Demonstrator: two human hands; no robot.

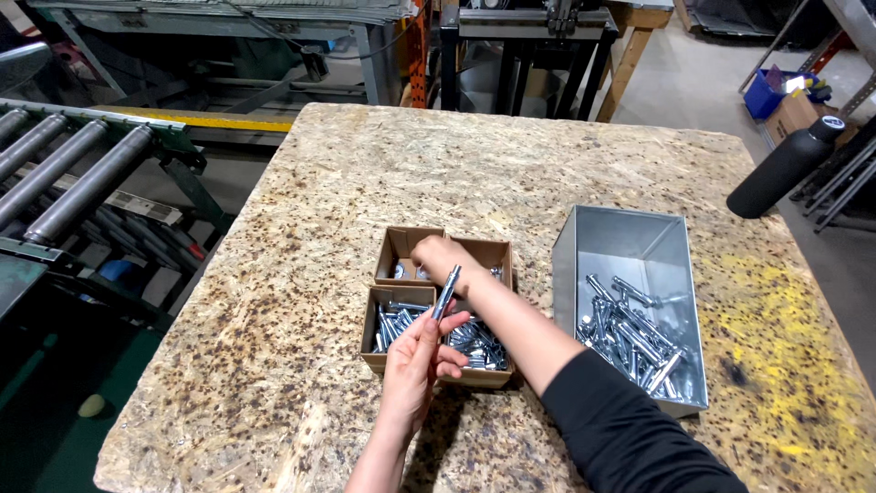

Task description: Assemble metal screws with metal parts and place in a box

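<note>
Fingers (438, 321) of left hand (415, 365) pinch bolt (446, 291) upright.

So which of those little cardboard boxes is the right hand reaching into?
The far-left cardboard box: the right hand dips into it, and it looks nearly empty, unlike the fuller near boxes.

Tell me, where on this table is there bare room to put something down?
The table is bare left of the cardboard boxes, along the far edge, and near the front left corner. It is crowded in the middle: both hands, left hand holding a bolt, right hand, work over the boxes, beside the metal bin.
</note>
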